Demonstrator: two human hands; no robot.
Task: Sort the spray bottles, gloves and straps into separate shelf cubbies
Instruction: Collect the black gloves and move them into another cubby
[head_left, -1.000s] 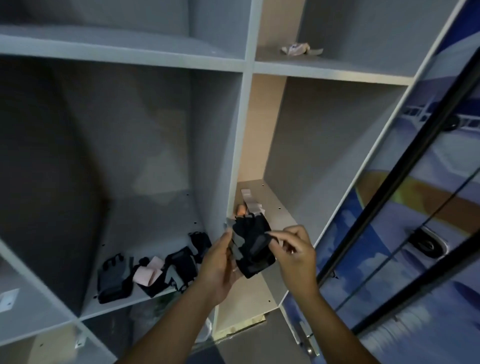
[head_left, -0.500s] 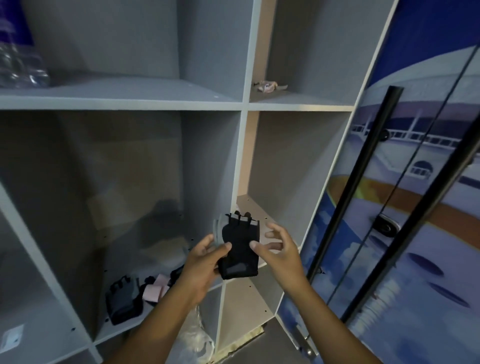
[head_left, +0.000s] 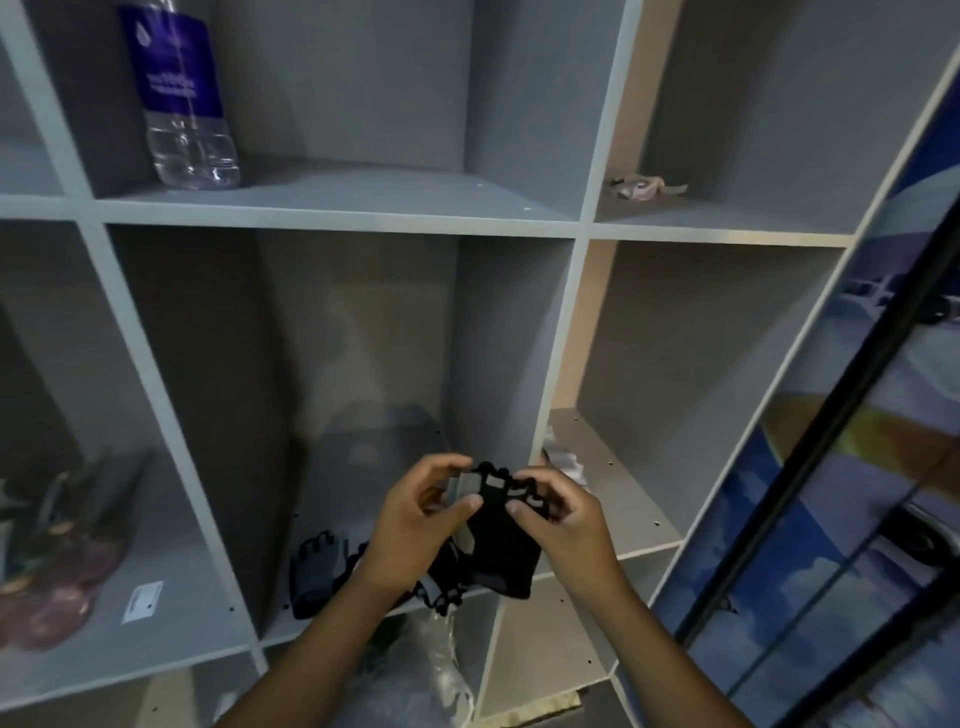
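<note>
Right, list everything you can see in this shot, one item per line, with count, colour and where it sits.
held glove: one, black fingerless with grey patches, in front of the middle cubby
loose gloves: at least two, black and grey, on the middle cubby floor, partly hidden by the left arm
bottle: one, clear with a blue label, upright in the upper middle cubby
strap: one small pinkish bundle, upper right cubby
pale item: one, whitish, right middle cubby, too blurred to name
dark objects: blurred, reddish and dark, left cubby
clear plastic: bottom cubby, unclear
left hand: holding the glove
right hand: holding the glove
</note>
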